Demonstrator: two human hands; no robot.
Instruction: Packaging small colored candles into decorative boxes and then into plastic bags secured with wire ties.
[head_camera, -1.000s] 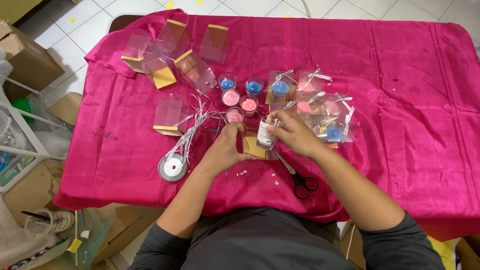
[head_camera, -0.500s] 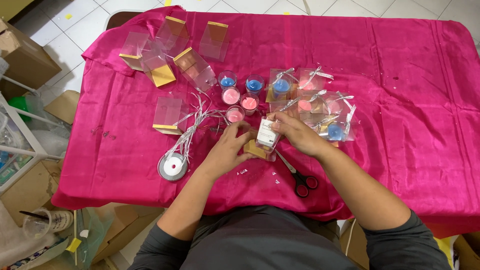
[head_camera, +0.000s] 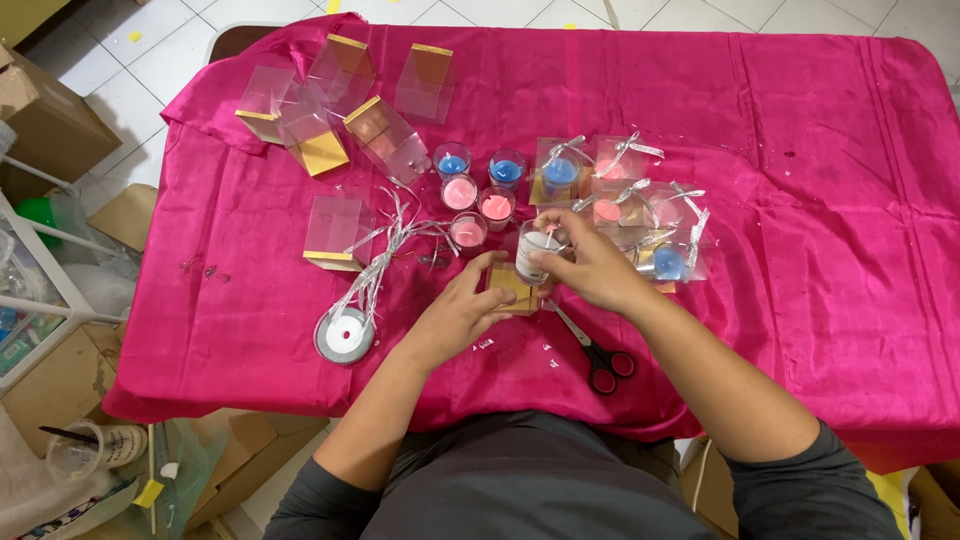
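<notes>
Head view: nearest lie black-handled scissors (head_camera: 598, 358). Just beyond them the left hand (head_camera: 462, 308) clamps a clear gold-based box (head_camera: 512, 288) while the right hand (head_camera: 590, 265) pinches a glass candle (head_camera: 536, 251) into its mouth — not yet seated. Farther back, ribbon-tied boxes (head_camera: 620, 200) look finished; bare candle glasses (head_camera: 478, 195) and empty boxes (head_camera: 345, 100) wait.

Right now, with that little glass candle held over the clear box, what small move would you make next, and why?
Probably ease the glass candle straight down into the clear box. The right hand grips the candle at the box's open top, and the left hand steadies the box on the pink cloth.
</notes>
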